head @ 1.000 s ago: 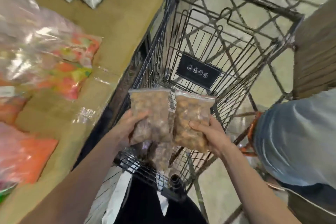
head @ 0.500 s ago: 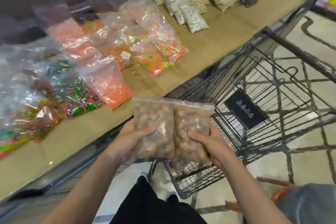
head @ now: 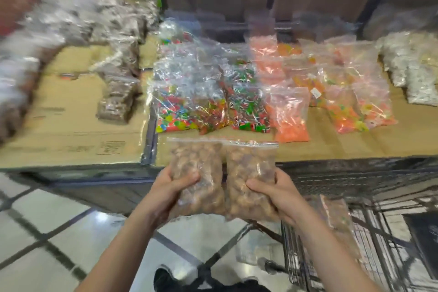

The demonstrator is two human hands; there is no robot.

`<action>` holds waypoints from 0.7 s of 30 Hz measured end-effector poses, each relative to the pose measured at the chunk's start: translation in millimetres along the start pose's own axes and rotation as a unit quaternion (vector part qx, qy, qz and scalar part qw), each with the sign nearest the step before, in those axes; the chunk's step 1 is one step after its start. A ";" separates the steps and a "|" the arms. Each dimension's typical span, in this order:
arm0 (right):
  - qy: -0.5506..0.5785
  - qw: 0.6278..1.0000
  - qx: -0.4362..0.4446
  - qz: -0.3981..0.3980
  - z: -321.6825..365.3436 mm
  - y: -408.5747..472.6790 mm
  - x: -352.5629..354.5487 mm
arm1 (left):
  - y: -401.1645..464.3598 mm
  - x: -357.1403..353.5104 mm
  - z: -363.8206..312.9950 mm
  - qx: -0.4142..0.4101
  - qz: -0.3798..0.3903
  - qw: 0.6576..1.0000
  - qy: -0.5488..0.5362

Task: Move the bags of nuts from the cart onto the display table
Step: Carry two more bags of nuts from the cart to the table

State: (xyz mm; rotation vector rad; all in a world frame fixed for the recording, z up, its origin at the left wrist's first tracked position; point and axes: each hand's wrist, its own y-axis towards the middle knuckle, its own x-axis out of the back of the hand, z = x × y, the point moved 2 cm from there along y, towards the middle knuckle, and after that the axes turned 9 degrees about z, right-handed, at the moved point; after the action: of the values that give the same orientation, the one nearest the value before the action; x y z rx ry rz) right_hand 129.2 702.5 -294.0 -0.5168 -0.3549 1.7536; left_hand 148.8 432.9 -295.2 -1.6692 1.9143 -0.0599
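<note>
1. Head view shows the carrying step under way: two bags of nuts are off the cart (head: 355, 239) and held up in front of the counter (head: 331, 147), not yet set down.
2. Left hand (head: 166, 193) grips the left bag of nuts (head: 198, 178) low on its side, thumb curled across the front; right hand (head: 277, 193) grips the right bag of nuts (head: 251, 180) the same way. Both bags stand upright, touching edge to edge, zip seals at the top.
3. Both bags hang just short of the counter's near edge, above the floor (head: 47, 232), with the cart close at the right.
4. My judgement of the next move: reach forward over the edge and lay the bags on bare cardboard. An open strip lies just in front of the candy bags (head: 189, 106), and a wider bare patch lies to the left near the brown bags (head: 116, 99).
5. Containers: the held bags are clear zip pouches packed with brown nuts. On the counter lie clear bags of multicoloured candy, orange candy bags (head: 290, 114), and pale white bags (head: 407, 66) at far right.
6. Inside the cart, another clear bag (head: 336, 218) seems to remain, its contents too blurred to name.
</note>
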 end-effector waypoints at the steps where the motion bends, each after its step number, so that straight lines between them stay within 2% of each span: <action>1: -0.010 1.000 -0.004 0.014 2.7 9.8 -24.8 | -9.7 23.4 -5.8 -0.009 -0.012 1.000 -0.010; 7: -0.040 0.997 0.000 0.070 14.4 58.8 -168.7 | -66.0 150.9 -46.1 -0.062 -0.079 0.994 -0.047; 12: -0.048 0.994 -0.003 0.103 16.0 92.4 -260.7 | -91.9 238.7 -78.2 -0.082 -0.118 0.989 -0.044; 21: -0.037 0.994 0.016 0.103 34.5 139.3 -331.4 | -69.0 311.4 -131.9 -0.108 -0.123 0.985 -0.048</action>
State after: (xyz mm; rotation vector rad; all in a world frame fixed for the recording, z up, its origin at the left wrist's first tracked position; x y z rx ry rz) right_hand 57.5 348.7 -282.7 -0.4795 -0.3341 1.9793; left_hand 138.7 88.1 -282.6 -2.0080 1.6826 0.1335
